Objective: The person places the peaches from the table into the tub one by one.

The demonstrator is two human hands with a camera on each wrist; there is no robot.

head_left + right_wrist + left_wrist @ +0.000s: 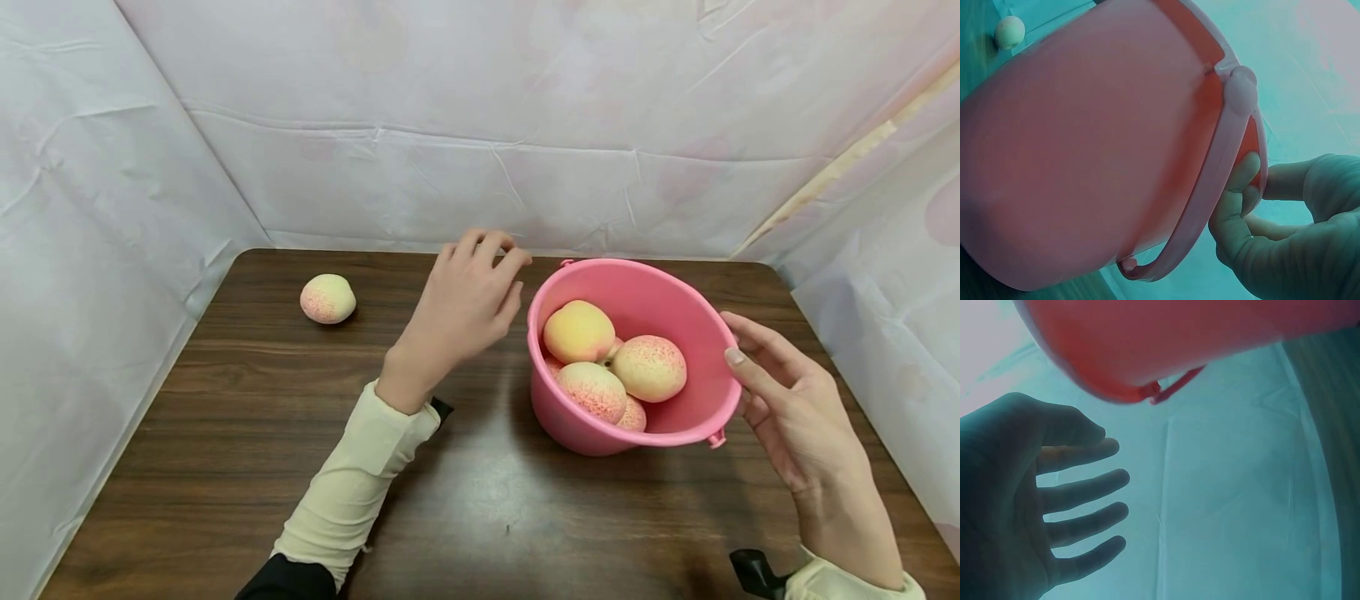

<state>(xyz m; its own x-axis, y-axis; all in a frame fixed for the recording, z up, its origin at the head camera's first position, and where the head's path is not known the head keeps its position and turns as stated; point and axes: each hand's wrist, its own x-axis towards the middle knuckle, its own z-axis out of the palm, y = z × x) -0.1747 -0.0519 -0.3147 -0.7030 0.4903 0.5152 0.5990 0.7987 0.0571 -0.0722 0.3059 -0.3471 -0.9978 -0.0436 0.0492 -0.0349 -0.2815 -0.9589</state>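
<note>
A pink bucket (pixel 558 421) stands tilted on the table, with several pale yellow, pink-speckled peaches (pixel 648 368) inside. On its right side my right hand (pixel 806 408) pinches the rim; in the right wrist view, thumb and fingers lie on either side of that rim (pixel 1262 156). My left hand (pixel 465 304) is held above the table, left of the bucket, holding nothing. Its fingers (pixel 1085 490) are loosely bent and spread in the left wrist view, apart from the bucket (pixel 1147 344). One more peach (pixel 327 299) lies at the back left of the table.
The dark wood-grain table (pixel 247 433) ends at the back against a pale sheet (pixel 450 183). Similar sheets hang on the left and right sides. The bucket's handle (pixel 1200 194) hangs down along its outer side.
</note>
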